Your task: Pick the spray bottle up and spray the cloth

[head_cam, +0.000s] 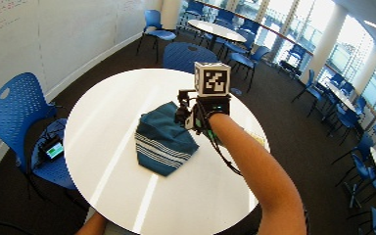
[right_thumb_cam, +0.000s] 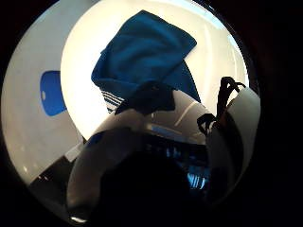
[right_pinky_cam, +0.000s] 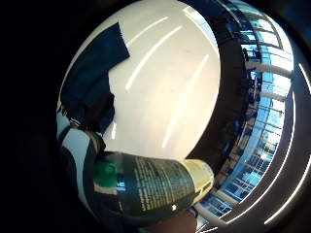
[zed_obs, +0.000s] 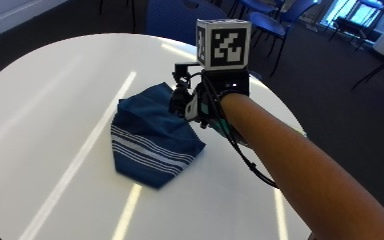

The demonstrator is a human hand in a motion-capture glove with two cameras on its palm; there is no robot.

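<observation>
Outside view: gloved right hand [zed_obs: 198, 102] held above the cloth's [zed_obs: 149, 140] right edge on the white table [zed_obs: 45, 100]. Fingers curled round the spray bottle [right_pinky_cam: 155, 189], per palm view. Risk: nozzle direction unseen; spray may miss, wetting the table.

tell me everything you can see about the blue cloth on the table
The blue cloth is dark blue, soft-looking woven fabric with a band of thin white stripes near one end. It lies crumpled and loosely folded on the round white table, its striped end toward the table's near side. The gloved right hand hovers at its far edge; whether it touches the cloth cannot be told. In the thumb side palm view the cloth lies beyond the palm.
</observation>
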